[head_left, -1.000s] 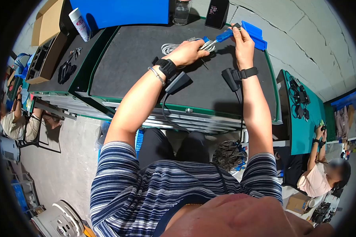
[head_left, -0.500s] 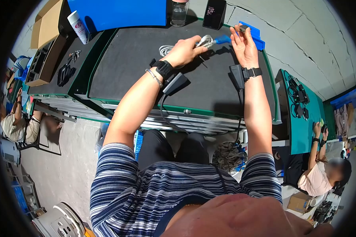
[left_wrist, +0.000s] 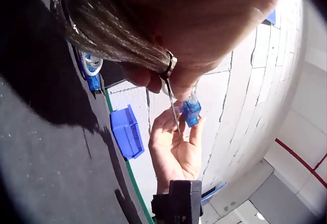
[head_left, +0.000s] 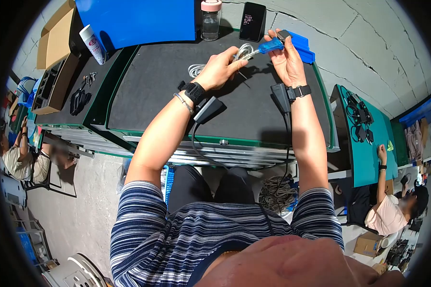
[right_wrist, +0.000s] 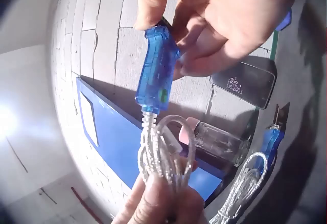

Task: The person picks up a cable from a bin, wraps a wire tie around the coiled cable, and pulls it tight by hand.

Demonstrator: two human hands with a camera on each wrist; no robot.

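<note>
My left hand (head_left: pixel 218 71) grips a coiled clear-silver cable (right_wrist: pixel 153 155), gathered by a dark tie (left_wrist: pixel 168 65). From the coil a translucent blue connector (right_wrist: pixel 157 71) points toward my right hand (head_left: pixel 288 64). My right thumb and fingers pinch a small dark piece (head_left: pixel 283 35) right at the connector's far end; the fingers partly hide it. Beyond the left hand, on the dark mat (head_left: pixel 177 95), lies a second coiled cable (right_wrist: pixel 245 183) with its own blue connector (right_wrist: pixel 270 145).
A blue bin (head_left: pixel 300 48) sits behind my right hand. Along the back stand a phone (head_left: pixel 252 22), a pink-lidded glass bottle (head_left: pixel 210 21) and a blue panel (head_left: pixel 139 21). A spray can (head_left: pixel 93 45) and cardboard box (head_left: pixel 55 38) are at left. Another person (head_left: pixel 388 215) sits at right.
My right hand, with the dark piece, moves away from the blue connector and then back left against its end. The left hand keeps holding the coil, shifting slightly.
</note>
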